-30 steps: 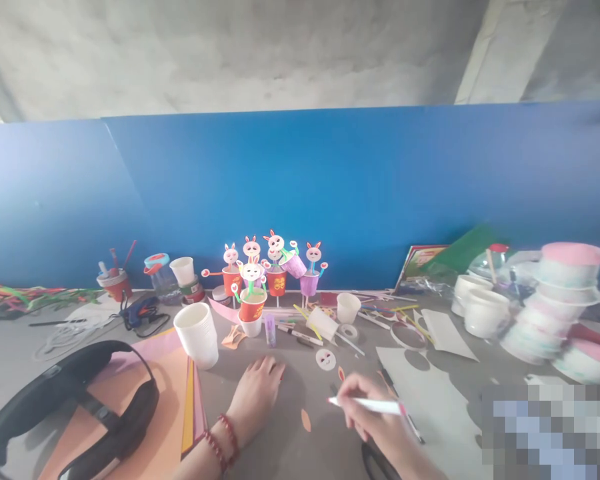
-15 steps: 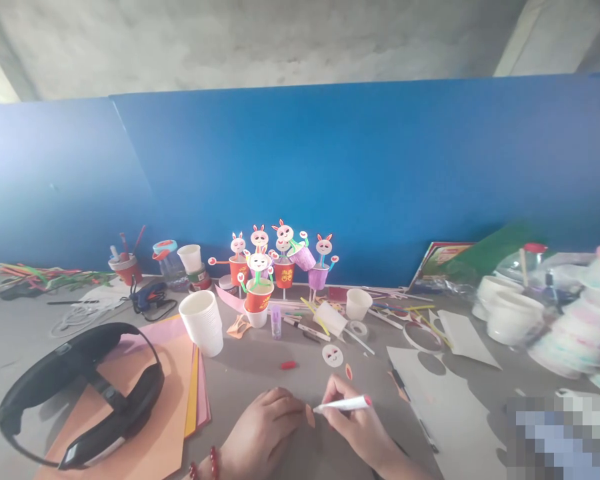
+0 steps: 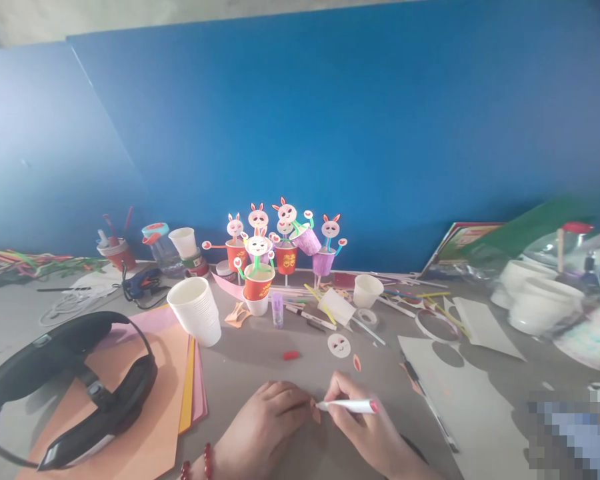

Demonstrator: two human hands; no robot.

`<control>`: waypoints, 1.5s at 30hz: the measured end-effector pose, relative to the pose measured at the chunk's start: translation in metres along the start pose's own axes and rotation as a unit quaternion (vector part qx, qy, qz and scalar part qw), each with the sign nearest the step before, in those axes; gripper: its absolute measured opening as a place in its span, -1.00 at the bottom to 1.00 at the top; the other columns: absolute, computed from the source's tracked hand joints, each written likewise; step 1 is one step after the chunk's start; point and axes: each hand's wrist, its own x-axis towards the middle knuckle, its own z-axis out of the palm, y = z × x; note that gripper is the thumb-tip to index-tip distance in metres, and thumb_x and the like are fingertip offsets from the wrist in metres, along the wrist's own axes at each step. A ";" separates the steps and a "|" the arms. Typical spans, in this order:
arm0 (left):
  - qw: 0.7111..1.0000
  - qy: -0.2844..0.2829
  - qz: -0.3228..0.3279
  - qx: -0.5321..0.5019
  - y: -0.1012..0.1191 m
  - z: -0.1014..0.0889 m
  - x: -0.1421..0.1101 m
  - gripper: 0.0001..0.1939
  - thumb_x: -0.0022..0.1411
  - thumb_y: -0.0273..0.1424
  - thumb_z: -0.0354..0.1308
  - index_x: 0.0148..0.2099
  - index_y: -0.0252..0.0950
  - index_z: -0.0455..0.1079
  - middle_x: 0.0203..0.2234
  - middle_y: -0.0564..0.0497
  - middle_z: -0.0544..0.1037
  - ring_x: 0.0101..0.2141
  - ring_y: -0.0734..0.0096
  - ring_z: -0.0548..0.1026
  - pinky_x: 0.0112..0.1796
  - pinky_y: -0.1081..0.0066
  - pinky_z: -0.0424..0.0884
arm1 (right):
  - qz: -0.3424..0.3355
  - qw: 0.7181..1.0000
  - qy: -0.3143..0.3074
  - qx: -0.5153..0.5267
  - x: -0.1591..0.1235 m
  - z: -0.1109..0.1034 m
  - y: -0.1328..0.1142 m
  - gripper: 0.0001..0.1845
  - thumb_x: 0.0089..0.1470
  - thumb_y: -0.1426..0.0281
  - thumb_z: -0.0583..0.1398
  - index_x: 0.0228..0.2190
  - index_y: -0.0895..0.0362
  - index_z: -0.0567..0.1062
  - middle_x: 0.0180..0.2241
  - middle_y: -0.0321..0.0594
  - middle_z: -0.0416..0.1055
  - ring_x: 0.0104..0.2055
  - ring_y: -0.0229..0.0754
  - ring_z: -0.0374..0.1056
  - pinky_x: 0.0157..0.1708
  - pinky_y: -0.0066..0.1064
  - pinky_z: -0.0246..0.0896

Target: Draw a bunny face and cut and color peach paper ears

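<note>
Low on the table, my left hand (image 3: 270,423) has its fingers pressed together, their tips holding down a small orange paper ear piece (image 3: 316,413). Closed around a white marker with a red end (image 3: 357,405), my right hand (image 3: 365,430) brings the tip to that piece. Beyond the hands lie a red marker cap (image 3: 291,355), a white paper disc with a drawn face (image 3: 339,345) and a loose paper ear with a red centre (image 3: 357,363). Several rabbit-faced cup figures, one with a red cup (image 3: 257,283), stand farther back.
A black headset (image 3: 95,393) rests on coloured paper sheets (image 3: 170,407) at left, beside stacked white cups (image 3: 195,310). To the right are a cut white sheet (image 3: 445,387) and a pen (image 3: 433,410). A glue stick (image 3: 277,310) stands near the figures; a blue partition (image 3: 300,133) rises behind.
The head view has tilted down slightly, so the scene sits higher in the picture. Both hands keep nearly the same pose, with the marker tip still at the orange piece.
</note>
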 end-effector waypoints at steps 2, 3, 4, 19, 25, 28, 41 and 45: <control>1.000 -0.005 0.003 0.005 -0.001 0.001 0.001 -0.62 0.37 -0.54 -0.07 0.12 -0.14 0.38 0.03 0.01 0.58 0.01 0.25 0.48 0.00 0.27 0.41 | -0.003 1.000 0.000 -0.010 0.000 0.000 0.001 -0.83 0.12 0.40 0.07 -0.50 0.02 0.24 -0.59 -0.46 0.14 -0.53 -0.26 0.05 -0.51 -0.44 -0.03; 1.000 -0.009 0.006 0.009 -0.002 0.002 0.001 -0.63 0.37 -0.53 -0.07 0.12 -0.14 0.39 0.04 0.02 0.58 0.02 0.24 0.48 0.00 0.26 0.41 | -0.004 1.000 0.000 -0.014 0.000 0.000 0.001 -0.83 0.13 0.40 0.07 -0.50 0.02 0.23 -0.59 -0.46 0.14 -0.53 -0.26 0.05 -0.50 -0.44 -0.03; 1.000 -0.012 0.009 0.014 -0.003 0.002 0.001 -0.64 0.38 -0.52 -0.07 0.11 -0.14 0.39 0.04 0.02 0.58 0.02 0.24 0.48 0.00 0.26 0.40 | -0.004 1.000 0.000 -0.017 0.000 0.000 0.001 -0.83 0.13 0.39 0.07 -0.50 0.02 0.23 -0.59 -0.47 0.13 -0.53 -0.26 0.05 -0.50 -0.44 -0.03; 0.998 -0.026 0.011 0.055 -0.002 0.004 0.003 -0.71 0.38 -0.53 -0.01 0.06 -0.16 0.39 0.02 0.06 0.59 0.03 0.27 0.47 -0.01 0.28 0.37 | -0.006 1.000 0.000 -0.021 0.001 0.001 0.000 -0.80 0.16 0.37 0.07 -0.50 0.02 0.20 -0.59 -0.47 0.11 -0.51 -0.25 0.05 -0.46 -0.42 -0.01; 0.998 -0.042 0.008 0.053 -0.001 0.003 0.002 -0.69 0.38 -0.53 -0.01 0.08 -0.17 0.38 0.06 0.04 0.57 0.04 0.23 0.46 0.00 0.26 0.36 | -0.008 1.000 -0.004 -0.024 0.001 0.001 0.000 -0.80 0.17 0.37 0.06 -0.50 0.01 0.17 -0.59 -0.49 0.08 -0.52 -0.25 0.03 -0.47 -0.42 -0.03; 0.998 -0.042 0.006 0.049 0.000 0.002 0.002 -0.68 0.38 -0.52 -0.03 0.09 -0.17 0.38 0.06 0.04 0.57 0.04 0.23 0.46 0.01 0.25 0.36 | -0.006 0.999 -0.009 -0.032 0.001 0.001 0.001 -0.81 0.16 0.37 0.06 -0.49 0.01 0.18 -0.59 -0.48 0.10 -0.53 -0.25 0.04 -0.47 -0.42 -0.03; 0.998 -0.051 0.000 0.030 -0.001 0.001 0.000 -0.61 0.34 -0.56 -0.05 0.12 -0.16 0.38 0.08 0.06 0.56 0.05 0.23 0.45 0.00 0.23 0.37 | -0.006 0.999 -0.011 -0.033 0.001 0.002 0.001 -0.80 0.14 0.39 0.06 -0.50 0.01 0.17 -0.60 -0.48 0.10 -0.53 -0.25 0.03 -0.49 -0.42 -0.06; 0.999 -0.031 0.009 0.027 -0.001 0.003 0.001 -0.63 0.36 -0.55 -0.06 0.10 -0.16 0.38 0.05 0.05 0.57 0.03 0.24 0.46 -0.02 0.24 0.38 | -0.005 0.999 -0.012 -0.029 0.001 0.001 0.000 -0.81 0.13 0.38 0.06 -0.50 0.01 0.17 -0.60 -0.48 0.10 -0.53 -0.25 0.03 -0.48 -0.42 -0.04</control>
